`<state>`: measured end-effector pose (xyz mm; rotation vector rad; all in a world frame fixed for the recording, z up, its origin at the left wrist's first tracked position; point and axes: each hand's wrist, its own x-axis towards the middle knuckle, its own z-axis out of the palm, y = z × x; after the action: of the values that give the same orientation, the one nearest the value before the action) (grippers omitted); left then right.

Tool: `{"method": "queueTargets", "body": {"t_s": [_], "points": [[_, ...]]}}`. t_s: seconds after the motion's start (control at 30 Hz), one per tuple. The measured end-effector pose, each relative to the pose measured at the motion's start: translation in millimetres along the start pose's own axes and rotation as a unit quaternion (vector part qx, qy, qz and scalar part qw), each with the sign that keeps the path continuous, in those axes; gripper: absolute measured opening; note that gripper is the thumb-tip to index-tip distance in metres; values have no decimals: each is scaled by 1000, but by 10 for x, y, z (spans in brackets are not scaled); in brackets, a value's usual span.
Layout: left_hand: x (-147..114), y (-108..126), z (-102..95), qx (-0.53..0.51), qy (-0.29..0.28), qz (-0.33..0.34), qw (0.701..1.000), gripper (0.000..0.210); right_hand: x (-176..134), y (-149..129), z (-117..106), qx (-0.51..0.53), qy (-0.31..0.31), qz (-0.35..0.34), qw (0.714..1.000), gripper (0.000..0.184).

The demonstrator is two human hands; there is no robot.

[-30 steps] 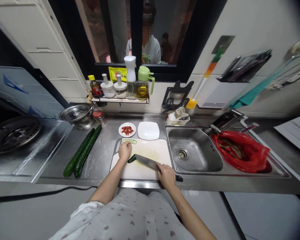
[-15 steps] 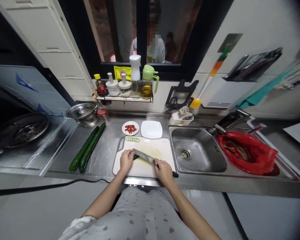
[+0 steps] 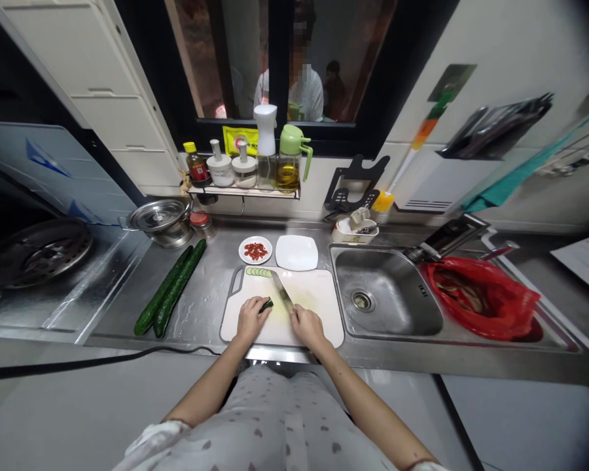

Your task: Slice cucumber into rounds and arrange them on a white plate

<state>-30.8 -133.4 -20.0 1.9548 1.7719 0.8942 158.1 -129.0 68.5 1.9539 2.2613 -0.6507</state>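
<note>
My left hand (image 3: 250,318) is closed on a short dark-green piece of cucumber (image 3: 267,305) over the left half of the white cutting board (image 3: 319,294). My right hand (image 3: 306,326) grips the handle of a kitchen knife (image 3: 282,292). The blade points away from me, its tip close to a row of thin cucumber slices (image 3: 258,272) at the board's far left. Part of the cucumber piece is hidden by my left fingers. To the left, two whole cucumbers (image 3: 179,288) lie side by side on the steel counter.
Behind the board stand a small plate of chopped red pieces (image 3: 256,250) and a white plate (image 3: 297,252). A sink (image 3: 387,294) is to the right, with a red plastic bag (image 3: 481,297) beyond it. A lidded pot (image 3: 160,219) stands back left.
The knife has swung from lying crosswise near my left fingers to pointing away toward the slices. My right hand has shifted slightly left, and the cucumber piece shows more clearly.
</note>
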Motion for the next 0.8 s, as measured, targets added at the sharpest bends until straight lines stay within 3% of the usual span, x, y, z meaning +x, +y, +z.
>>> {"method": "queueTargets", "body": {"t_s": [0.17, 0.53, 0.8], "points": [[7, -18, 17, -14, -4, 8, 1000, 28, 7, -77, 8, 5, -3, -9, 1000, 35], [26, -115, 95, -25, 61, 88, 994, 25, 27, -205, 48, -6, -33, -17, 999, 34], [17, -125, 104, -1, 60, 104, 993, 26, 45, -242, 69, -9, -42, -22, 999, 34]]}}
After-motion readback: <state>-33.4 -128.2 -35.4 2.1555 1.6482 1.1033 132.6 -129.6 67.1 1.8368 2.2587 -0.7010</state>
